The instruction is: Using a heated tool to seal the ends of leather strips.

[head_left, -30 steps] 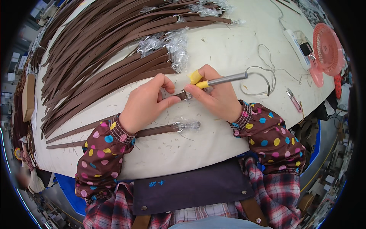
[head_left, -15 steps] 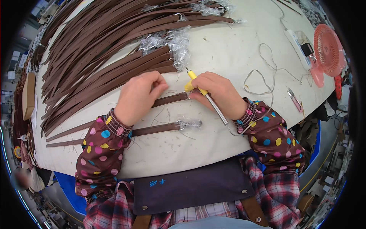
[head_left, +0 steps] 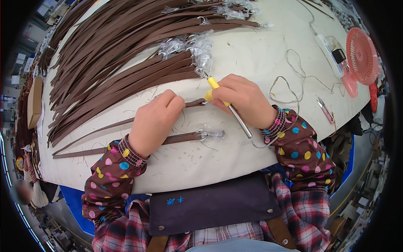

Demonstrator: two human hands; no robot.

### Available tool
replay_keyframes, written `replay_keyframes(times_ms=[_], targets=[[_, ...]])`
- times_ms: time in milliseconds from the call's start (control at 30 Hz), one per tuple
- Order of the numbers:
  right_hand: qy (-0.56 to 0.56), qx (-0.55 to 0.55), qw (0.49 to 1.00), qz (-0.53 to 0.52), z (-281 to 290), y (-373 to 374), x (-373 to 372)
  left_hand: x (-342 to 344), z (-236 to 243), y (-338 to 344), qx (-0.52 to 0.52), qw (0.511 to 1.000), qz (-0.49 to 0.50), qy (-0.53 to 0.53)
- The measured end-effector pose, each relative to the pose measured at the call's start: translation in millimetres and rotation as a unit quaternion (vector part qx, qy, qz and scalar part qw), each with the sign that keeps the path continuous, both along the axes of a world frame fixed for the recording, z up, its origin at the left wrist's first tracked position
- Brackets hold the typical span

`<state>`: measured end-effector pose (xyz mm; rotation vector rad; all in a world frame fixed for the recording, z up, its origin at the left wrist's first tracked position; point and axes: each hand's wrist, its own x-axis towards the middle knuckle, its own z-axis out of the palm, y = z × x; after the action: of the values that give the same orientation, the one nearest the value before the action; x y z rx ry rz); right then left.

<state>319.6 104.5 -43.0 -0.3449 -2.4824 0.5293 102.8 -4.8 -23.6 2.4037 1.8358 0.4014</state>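
My left hand (head_left: 156, 122) pinches a narrow brown belt (head_left: 194, 103) close to its buckle end, which is raised and twisted on edge. The belt's long tail runs left beneath my wrist. In my right hand (head_left: 245, 101) is a corded pen-shaped tool (head_left: 240, 121) with a yellow grip and a silver barrel; its dark tip points away to the upper left. My right fingertips are at the belt's buckle end, where the hold is partly hidden. Nearer me lies a second brown belt (head_left: 184, 137), its metal buckle wrapped in clear plastic (head_left: 214, 133).
Many brown belts (head_left: 113, 54) are heaped at the far left, their buckles in clear plastic (head_left: 202, 52). A grey cord (head_left: 299, 90) loops across the white tabletop (head_left: 247, 161). At right are thread snips (head_left: 325, 111), a pink fan (head_left: 362, 56) and a white power strip (head_left: 328, 54).
My left hand has shifted right and closed on the belt, which is now lifted and twisted near the buckle. My right hand, with the tool, has barely moved.
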Motion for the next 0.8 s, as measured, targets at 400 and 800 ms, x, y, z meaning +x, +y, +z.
replay_keyframes(times_ms=[400,800], targets=[[0.161,-0.319,0.934,-0.02,2,-14,-8,10,12,17,-0.179,0.959,0.038,-0.215],[0.11,-0.351,0.926,-0.091,-11,-19,-19,4,5,28,-0.275,0.894,0.064,-0.348]])
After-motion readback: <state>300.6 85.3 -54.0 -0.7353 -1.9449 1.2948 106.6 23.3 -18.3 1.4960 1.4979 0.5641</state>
